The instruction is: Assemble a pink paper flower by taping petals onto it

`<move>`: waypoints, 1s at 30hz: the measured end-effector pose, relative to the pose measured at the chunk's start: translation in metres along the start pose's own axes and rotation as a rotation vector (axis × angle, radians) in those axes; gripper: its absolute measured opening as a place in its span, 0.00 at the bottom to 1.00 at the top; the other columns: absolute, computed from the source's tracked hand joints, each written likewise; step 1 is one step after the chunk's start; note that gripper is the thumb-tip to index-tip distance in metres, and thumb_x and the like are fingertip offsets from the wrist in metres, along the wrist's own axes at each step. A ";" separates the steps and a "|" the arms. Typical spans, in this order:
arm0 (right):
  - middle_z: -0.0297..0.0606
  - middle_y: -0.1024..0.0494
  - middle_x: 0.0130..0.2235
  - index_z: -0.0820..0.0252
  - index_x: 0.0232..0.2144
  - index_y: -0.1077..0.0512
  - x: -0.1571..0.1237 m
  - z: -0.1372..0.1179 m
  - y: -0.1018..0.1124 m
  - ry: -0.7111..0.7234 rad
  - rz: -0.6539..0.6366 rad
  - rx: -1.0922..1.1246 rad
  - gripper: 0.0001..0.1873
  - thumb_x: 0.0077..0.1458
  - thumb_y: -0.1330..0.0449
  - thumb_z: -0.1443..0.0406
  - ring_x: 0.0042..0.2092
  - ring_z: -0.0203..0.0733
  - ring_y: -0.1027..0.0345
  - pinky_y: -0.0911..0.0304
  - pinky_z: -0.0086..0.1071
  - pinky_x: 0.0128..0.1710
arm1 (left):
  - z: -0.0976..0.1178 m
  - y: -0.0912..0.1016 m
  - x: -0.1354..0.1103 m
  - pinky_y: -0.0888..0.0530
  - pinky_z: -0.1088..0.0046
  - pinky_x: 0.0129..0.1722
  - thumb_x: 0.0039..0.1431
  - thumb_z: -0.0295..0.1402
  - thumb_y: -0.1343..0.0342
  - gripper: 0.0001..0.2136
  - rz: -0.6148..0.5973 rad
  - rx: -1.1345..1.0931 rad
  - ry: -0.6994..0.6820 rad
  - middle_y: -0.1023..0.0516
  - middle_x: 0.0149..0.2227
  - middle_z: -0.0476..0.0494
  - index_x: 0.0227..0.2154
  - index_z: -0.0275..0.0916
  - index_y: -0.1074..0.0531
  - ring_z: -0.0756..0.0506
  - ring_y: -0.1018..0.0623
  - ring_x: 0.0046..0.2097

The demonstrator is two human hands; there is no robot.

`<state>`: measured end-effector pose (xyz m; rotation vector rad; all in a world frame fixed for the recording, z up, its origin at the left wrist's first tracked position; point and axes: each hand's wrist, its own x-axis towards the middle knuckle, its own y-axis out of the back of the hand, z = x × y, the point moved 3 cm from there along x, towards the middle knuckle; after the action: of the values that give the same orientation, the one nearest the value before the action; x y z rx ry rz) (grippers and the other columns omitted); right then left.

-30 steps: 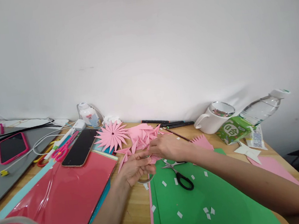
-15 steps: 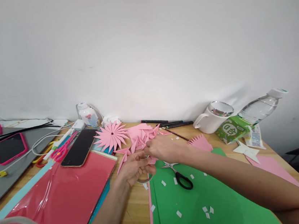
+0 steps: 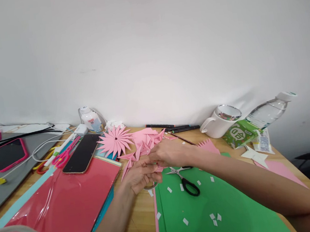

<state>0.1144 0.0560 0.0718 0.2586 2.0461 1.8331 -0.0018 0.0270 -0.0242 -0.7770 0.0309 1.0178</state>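
Head view shows pink paper (image 3: pixel 160 170), mug (image 3: pixel 219 126) contents hidden.

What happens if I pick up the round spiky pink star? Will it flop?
The pink star would probably feel light, since it looks like folded paper. Its thin tips might bend if squeezed. The many folds may keep it from flopping much.

We see the pink piece (image 3: pixel 159 169) partly hidden by the right hand (image 3: pixel 172 153), and the green sheets (image 3: pixel 225 207) cut off at six o'clock.
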 end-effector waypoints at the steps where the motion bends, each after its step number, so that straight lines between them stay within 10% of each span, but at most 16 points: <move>1: 0.41 0.23 0.33 0.64 0.35 0.27 0.000 0.000 0.000 -0.007 -0.011 -0.002 0.07 0.57 0.46 0.70 0.33 0.39 0.31 0.51 0.29 0.26 | -0.001 0.000 0.000 0.33 0.82 0.19 0.48 0.26 0.37 0.11 0.004 0.007 0.005 0.22 0.20 0.42 0.36 0.30 0.27 0.48 0.22 0.21; 30: 0.39 0.24 0.30 0.64 0.32 0.29 -0.004 0.005 0.004 -0.120 -0.044 0.192 0.06 0.50 0.43 0.74 0.30 0.36 0.34 0.50 0.27 0.27 | -0.002 -0.003 -0.002 0.32 0.81 0.21 0.47 0.27 0.37 0.12 -0.033 -0.034 0.063 0.22 0.20 0.41 0.36 0.32 0.28 0.49 0.23 0.21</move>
<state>0.1197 0.0595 0.0762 0.3641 2.1273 1.5574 0.0001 0.0232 -0.0230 -0.8373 0.0547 0.9646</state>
